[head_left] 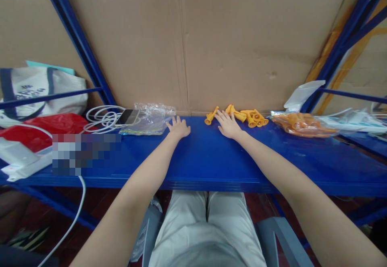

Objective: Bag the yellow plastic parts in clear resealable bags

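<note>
Both my arms reach forward over a blue metal shelf (211, 166). My left hand (179, 128) lies flat on the shelf with fingers spread, holding nothing, just right of a crumpled clear plastic bag (151, 117). My right hand (227, 125) also rests palm down, fingers stretched toward several small orange plastic pieces (246, 116) lying in a loose pile against the cardboard. Its fingertips are close to the nearest orange piece (210, 117), and I cannot tell if they touch.
A cardboard sheet (196, 49) backs the shelf. A phone (128, 116) with a coiled white cable (101, 117) lies at the left, beside a red bag (45, 128) and a white tote (39, 91). A plastic bag of orange parts (302, 124) sits at the right. Blue rack struts frame both sides.
</note>
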Demonstrator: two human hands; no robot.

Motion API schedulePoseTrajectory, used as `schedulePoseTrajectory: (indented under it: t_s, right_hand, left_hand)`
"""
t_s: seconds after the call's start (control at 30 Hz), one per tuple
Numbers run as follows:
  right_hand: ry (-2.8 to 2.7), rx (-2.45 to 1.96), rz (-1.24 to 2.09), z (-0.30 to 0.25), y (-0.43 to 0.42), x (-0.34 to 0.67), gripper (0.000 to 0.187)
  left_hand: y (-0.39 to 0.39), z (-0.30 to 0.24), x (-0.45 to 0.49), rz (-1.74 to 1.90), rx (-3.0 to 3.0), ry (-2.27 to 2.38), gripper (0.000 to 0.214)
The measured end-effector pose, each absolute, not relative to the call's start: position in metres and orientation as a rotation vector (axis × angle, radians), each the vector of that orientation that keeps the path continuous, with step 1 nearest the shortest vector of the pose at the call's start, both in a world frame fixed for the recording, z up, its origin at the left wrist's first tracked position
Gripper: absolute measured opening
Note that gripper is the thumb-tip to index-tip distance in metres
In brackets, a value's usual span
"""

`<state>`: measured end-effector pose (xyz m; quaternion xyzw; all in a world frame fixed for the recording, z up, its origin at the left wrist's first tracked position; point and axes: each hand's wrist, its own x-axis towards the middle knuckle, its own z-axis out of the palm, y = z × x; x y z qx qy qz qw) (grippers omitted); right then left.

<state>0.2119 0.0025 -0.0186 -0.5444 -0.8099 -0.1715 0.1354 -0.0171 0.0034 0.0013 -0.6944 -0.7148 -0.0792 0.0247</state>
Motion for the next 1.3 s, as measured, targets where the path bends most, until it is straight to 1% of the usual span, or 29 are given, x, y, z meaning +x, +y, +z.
schedulePoseTrajectory:
  t_s: [0.23,0.4,0.57,0.67,0.8,1.0,1.1,1.2,1.3]
  right_hand:
    - [-2.613,-1.413,-0.511,-0.008,0.010,0.191,0.070]
    - [-2.653,-1.495,-0.445,-0.004,0.014,0.172,0.065]
    - [-2.600,-1.637,-0.464,0.002,0.009,0.164,0.049]
    - [-2.583,-1.740,-0.412,0.000,0.005,0.175,0.044]
    - [-2.590,-1.694,-0.354,-0.009,0.002,0.199,0.043]
    - [-2.431,-1.689,-0.181,-0.019,0.001,0.219,0.042]
    - [-2.347,-1.714,-0.268,-0.018,-0.001,0.219,0.041]
    - [-2.231,-1.767,-0.366,-0.015,-0.005,0.217,0.044]
    - [-2.173,-1.849,-0.341,-0.014,-0.008,0.217,0.050]
  left_hand:
    - [0.016,0.001,-0.048,-0.284,-1.830,-2.582,0.069]
    - [0.025,-0.006,-0.057,-0.368,-1.764,-2.698,0.071]
    - [0.031,-0.010,-0.061,-0.419,-1.717,-2.659,0.067]
    - [0.032,-0.011,-0.062,-0.416,-1.709,-2.645,0.064]
    - [0.030,-0.010,-0.063,-0.433,-1.739,-2.629,0.060]
    - [0.025,-0.007,-0.061,-0.428,-1.871,-2.550,0.060]
    - [0.025,-0.007,-0.060,-0.378,-1.954,-2.484,0.055]
    - [0.026,-0.007,-0.058,-0.329,-1.986,-2.470,0.054]
    - [0.026,-0.007,-0.056,-0.337,-1.991,-2.453,0.053]
